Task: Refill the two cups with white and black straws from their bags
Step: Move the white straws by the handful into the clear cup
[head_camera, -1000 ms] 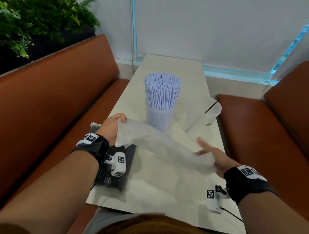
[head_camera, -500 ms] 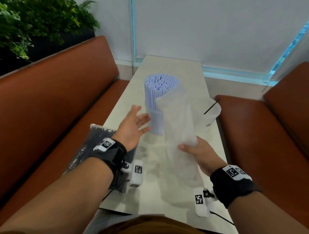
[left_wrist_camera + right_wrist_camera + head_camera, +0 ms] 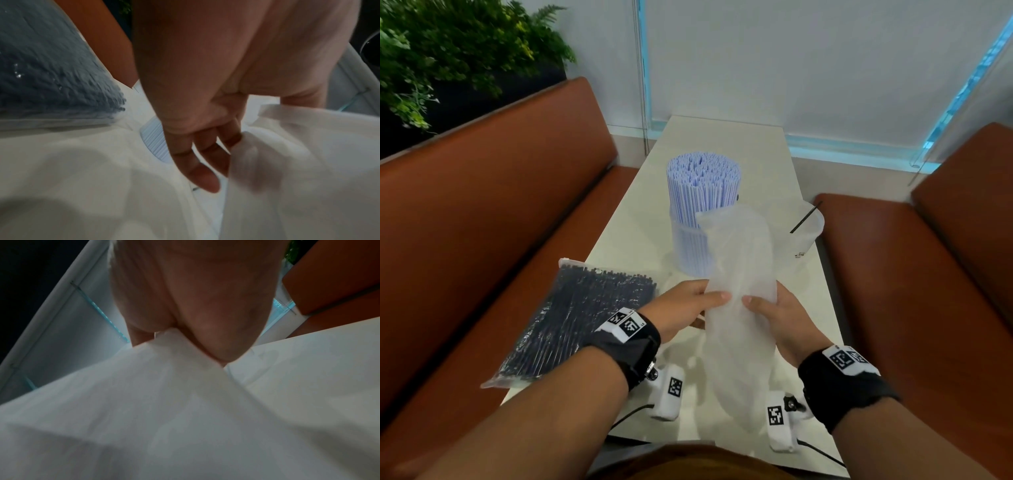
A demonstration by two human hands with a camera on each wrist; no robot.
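Note:
A clear cup (image 3: 690, 251) packed with white straws (image 3: 703, 180) stands mid-table. To its right a second clear cup (image 3: 804, 228) holds a single black straw (image 3: 805, 217). An empty translucent bag (image 3: 739, 291) hangs upright over the table's near half. My left hand (image 3: 685, 308) holds it at the left, thumb on the front. My right hand (image 3: 777, 311) grips its right side, thumb in front. In the left wrist view the fingers (image 3: 205, 162) lie against the film (image 3: 298, 162). The right wrist view shows the bag (image 3: 185, 402) pinched at the palm. A sealed bag of black straws (image 3: 582, 315) lies at the table's left edge.
The narrow white table (image 3: 722, 144) runs between two brown benches, one on the left (image 3: 482, 222) and one on the right (image 3: 914, 291). A green plant (image 3: 448, 51) sits behind the left bench. A wall with a glass panel closes the far end.
The left hand let go of the empty bag, opened, then came back and took hold of it again. The right hand swung the bag upright, and both hands now hold it close together.

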